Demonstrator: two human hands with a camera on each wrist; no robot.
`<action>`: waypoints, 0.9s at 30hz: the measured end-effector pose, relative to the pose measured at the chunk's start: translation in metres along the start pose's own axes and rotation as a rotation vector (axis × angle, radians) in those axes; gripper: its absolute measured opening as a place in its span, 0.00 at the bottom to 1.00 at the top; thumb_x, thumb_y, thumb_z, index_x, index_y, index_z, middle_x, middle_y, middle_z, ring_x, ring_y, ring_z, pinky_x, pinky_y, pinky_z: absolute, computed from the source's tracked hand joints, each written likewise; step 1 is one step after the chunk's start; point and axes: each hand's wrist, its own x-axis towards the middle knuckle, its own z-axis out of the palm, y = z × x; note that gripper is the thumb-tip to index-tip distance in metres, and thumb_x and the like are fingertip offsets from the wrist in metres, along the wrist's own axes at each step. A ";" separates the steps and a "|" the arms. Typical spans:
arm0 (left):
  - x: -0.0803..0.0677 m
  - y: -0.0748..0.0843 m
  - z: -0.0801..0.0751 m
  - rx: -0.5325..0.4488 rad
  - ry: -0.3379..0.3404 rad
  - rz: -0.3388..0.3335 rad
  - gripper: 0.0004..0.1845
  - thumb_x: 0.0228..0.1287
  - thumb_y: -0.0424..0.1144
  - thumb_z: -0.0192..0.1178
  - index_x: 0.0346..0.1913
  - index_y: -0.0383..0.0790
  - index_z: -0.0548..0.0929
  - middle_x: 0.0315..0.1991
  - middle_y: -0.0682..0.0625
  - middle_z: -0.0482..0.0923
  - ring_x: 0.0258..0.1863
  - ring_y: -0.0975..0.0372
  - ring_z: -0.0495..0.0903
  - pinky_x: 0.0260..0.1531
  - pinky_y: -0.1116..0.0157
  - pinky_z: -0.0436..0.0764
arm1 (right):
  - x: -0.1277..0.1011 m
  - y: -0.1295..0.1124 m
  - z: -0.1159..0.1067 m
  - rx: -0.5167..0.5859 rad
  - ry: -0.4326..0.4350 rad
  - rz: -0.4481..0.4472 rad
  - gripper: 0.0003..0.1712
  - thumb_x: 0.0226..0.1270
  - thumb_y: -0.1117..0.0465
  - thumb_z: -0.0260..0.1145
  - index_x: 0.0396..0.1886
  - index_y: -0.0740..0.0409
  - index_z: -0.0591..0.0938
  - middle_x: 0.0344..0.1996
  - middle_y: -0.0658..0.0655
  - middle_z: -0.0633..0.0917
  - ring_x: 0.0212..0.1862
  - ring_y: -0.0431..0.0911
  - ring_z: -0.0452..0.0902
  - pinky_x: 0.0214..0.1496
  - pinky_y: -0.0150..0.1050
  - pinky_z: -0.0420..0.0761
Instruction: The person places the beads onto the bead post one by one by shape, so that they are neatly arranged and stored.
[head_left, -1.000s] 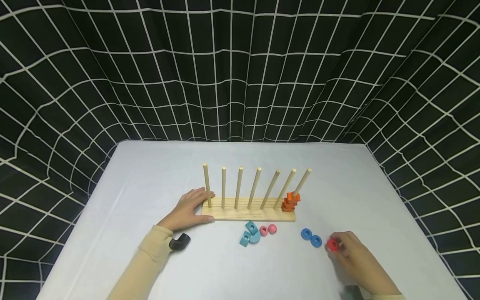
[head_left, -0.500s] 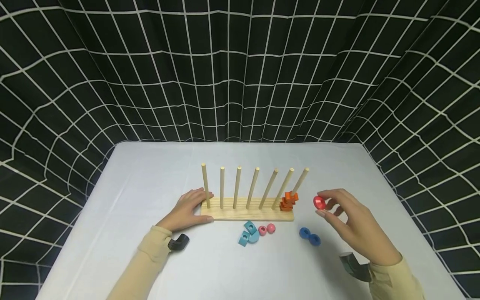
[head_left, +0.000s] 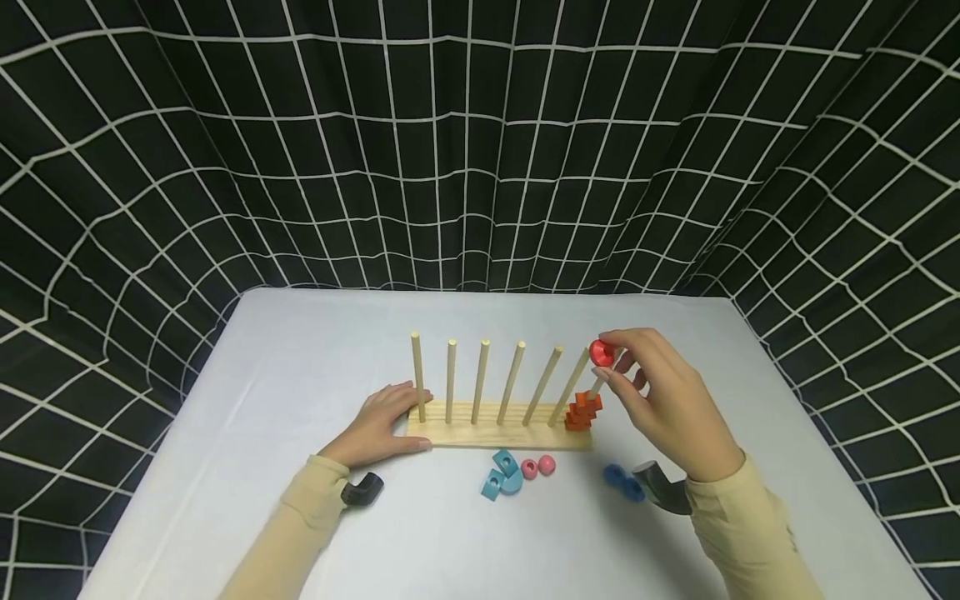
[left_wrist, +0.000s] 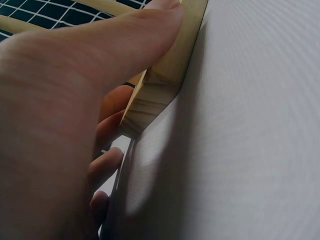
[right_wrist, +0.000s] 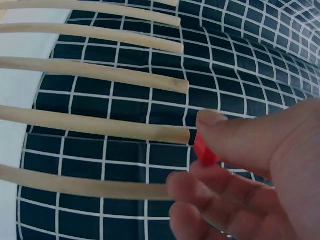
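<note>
My right hand (head_left: 667,400) pinches a red ring-shaped bead (head_left: 596,353) between thumb and fingertips. The bead is at the top of the rightmost peg (head_left: 596,388) of a wooden peg rack (head_left: 487,435). In the right wrist view the red bead (right_wrist: 204,150) shows between thumb and fingers, close to the peg tips. Several orange pieces (head_left: 582,411) are stacked low on that rightmost peg. My left hand (head_left: 378,429) holds the rack's left end, thumb along the front edge and fingers toward the back. The left wrist view shows the base's end (left_wrist: 150,102) between them.
In front of the rack lie teal blocks (head_left: 492,483) and two pink beads (head_left: 547,465). Two blue rings (head_left: 615,475) lie to the right, close by the black right wrist mount (head_left: 660,490). A dark grid curtain (head_left: 480,150) surrounds the white table (head_left: 300,350).
My right hand has lifted the red bead from the right of the table and brought it up and leftward to the rightmost peg's tip. My left hand stays on the rack.
</note>
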 end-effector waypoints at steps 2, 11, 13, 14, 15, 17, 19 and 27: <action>0.001 -0.003 0.002 0.005 0.003 0.009 0.40 0.52 0.66 0.64 0.67 0.56 0.69 0.70 0.53 0.65 0.73 0.53 0.54 0.72 0.47 0.47 | 0.003 -0.001 0.002 -0.023 0.006 0.000 0.26 0.54 0.68 0.73 0.54 0.60 0.77 0.42 0.51 0.80 0.36 0.39 0.74 0.31 0.23 0.73; 0.000 -0.002 0.002 0.006 0.012 0.021 0.40 0.52 0.66 0.64 0.67 0.56 0.69 0.69 0.52 0.66 0.73 0.52 0.55 0.72 0.46 0.48 | 0.009 -0.005 0.010 -0.141 -0.026 -0.010 0.23 0.54 0.69 0.73 0.51 0.52 0.82 0.42 0.53 0.82 0.25 0.40 0.77 0.21 0.33 0.77; 0.001 -0.002 0.001 0.001 0.011 0.025 0.40 0.52 0.65 0.64 0.67 0.56 0.70 0.69 0.52 0.66 0.73 0.52 0.55 0.72 0.45 0.48 | 0.007 -0.004 0.012 -0.155 -0.035 -0.018 0.24 0.53 0.70 0.73 0.50 0.51 0.83 0.42 0.54 0.82 0.23 0.40 0.77 0.20 0.32 0.77; 0.001 -0.002 0.001 0.000 0.010 0.027 0.40 0.52 0.65 0.64 0.67 0.56 0.70 0.69 0.52 0.66 0.73 0.52 0.55 0.72 0.45 0.48 | 0.006 -0.003 0.013 -0.159 -0.046 -0.023 0.24 0.53 0.70 0.73 0.51 0.50 0.83 0.42 0.54 0.82 0.22 0.41 0.76 0.20 0.32 0.76; 0.001 -0.001 0.001 -0.002 0.010 0.027 0.40 0.52 0.65 0.65 0.67 0.55 0.70 0.69 0.51 0.66 0.73 0.52 0.55 0.72 0.45 0.48 | 0.004 -0.002 0.015 -0.165 -0.060 -0.026 0.24 0.53 0.70 0.73 0.51 0.50 0.82 0.42 0.54 0.82 0.22 0.41 0.76 0.20 0.32 0.76; 0.001 -0.001 0.002 -0.003 0.007 0.026 0.40 0.52 0.65 0.64 0.67 0.55 0.69 0.69 0.51 0.66 0.73 0.52 0.54 0.72 0.46 0.47 | 0.001 0.000 0.017 -0.174 -0.093 -0.032 0.25 0.53 0.70 0.72 0.52 0.48 0.82 0.43 0.55 0.82 0.21 0.41 0.76 0.20 0.32 0.76; 0.001 -0.001 0.002 0.002 0.005 0.023 0.40 0.52 0.65 0.64 0.67 0.55 0.69 0.69 0.51 0.66 0.73 0.52 0.54 0.72 0.46 0.47 | -0.001 0.002 0.020 -0.185 -0.118 -0.038 0.26 0.53 0.70 0.72 0.52 0.47 0.81 0.43 0.55 0.81 0.21 0.41 0.75 0.20 0.32 0.76; 0.000 -0.004 0.004 0.004 0.011 0.003 0.40 0.51 0.66 0.64 0.67 0.56 0.69 0.70 0.52 0.65 0.73 0.52 0.54 0.72 0.46 0.47 | -0.009 0.005 0.034 -0.224 -0.100 -0.071 0.21 0.56 0.66 0.72 0.51 0.49 0.83 0.41 0.54 0.83 0.17 0.42 0.75 0.16 0.32 0.75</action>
